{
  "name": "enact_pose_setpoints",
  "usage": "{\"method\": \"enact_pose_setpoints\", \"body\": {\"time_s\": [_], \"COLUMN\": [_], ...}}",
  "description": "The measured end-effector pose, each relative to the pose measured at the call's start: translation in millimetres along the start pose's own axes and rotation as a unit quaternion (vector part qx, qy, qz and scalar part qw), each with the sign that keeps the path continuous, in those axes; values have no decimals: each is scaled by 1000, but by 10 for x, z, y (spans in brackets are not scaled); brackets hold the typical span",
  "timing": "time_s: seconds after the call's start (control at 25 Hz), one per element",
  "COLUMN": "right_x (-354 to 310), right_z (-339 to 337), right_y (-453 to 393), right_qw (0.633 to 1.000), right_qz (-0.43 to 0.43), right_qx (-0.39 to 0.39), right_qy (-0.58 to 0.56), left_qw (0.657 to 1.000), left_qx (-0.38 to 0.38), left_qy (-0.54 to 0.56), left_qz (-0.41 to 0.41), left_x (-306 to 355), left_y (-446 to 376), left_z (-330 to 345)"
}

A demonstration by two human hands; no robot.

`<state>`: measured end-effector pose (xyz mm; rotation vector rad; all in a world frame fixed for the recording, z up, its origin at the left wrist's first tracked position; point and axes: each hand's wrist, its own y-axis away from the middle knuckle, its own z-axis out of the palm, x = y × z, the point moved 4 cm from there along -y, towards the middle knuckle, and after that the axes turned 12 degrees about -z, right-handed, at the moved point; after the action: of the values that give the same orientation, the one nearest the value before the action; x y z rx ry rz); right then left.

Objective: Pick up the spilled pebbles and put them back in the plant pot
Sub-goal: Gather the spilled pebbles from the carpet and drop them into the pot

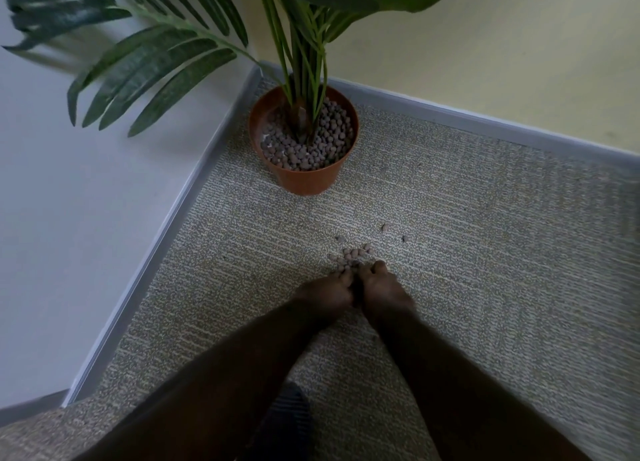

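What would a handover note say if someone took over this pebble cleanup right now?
Left hand and right hand: side by side on the carpet, fingers curled at the near edge of the pebble pile; whether they already hold any cannot be seen.
Pot: upright in the corner, beyond the pile, already holding pebbles.
Strays: a few lie apart past the pile.
Left to do: gather pile and strays, drop them into the pot.

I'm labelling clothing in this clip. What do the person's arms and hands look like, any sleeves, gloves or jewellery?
Both forearms are bare up to the frame edge, with no sleeves showing. The left hand and right hand wear no gloves; no watch, ring or bracelet is visible in the dim, blurred view.
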<state>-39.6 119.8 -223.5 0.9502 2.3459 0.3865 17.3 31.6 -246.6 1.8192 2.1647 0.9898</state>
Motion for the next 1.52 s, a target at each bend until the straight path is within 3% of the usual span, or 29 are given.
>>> {"method": "enact_pose_setpoints", "body": {"time_s": [0.12, 0.28, 0.4, 0.56, 0.88, 1.28, 1.4, 1.52], "right_x": [-25, -12, 15, 39, 41, 128, 120, 22], "right_z": [-6, 58, 95, 62, 81, -53, -217, -443], "right_y": [-10, -9, -19, -48, -89, -77, -85, -96], "right_qw": [1000, 999, 999, 995, 998, 987, 996, 992], "right_qz": [-10, -34, 13, 33, 47, 84, 50, 27], "right_qx": [-2, -8, -8, 9, 5, 5, -5, 46], "right_qy": [12, 18, -51, -89, -47, -134, -76, -112], "left_qw": [999, 997, 994, 995, 995, 990, 985, 975], "left_qx": [30, 2, 1, 19, 61, 92, 116, 165], "left_qy": [-7, -71, -96, -94, -52, 41, 70, 112], "left_qz": [24, 2, -48, -39, -65, -101, -106, -97], "left_x": [12, -33, -138, -224, -403, -545, -611, -666], "left_y": [16, 80, 120, 161, 196, 205, 242, 303], "left_z": [-26, -65, -87, -157, -213, -399, -531, -770]}}
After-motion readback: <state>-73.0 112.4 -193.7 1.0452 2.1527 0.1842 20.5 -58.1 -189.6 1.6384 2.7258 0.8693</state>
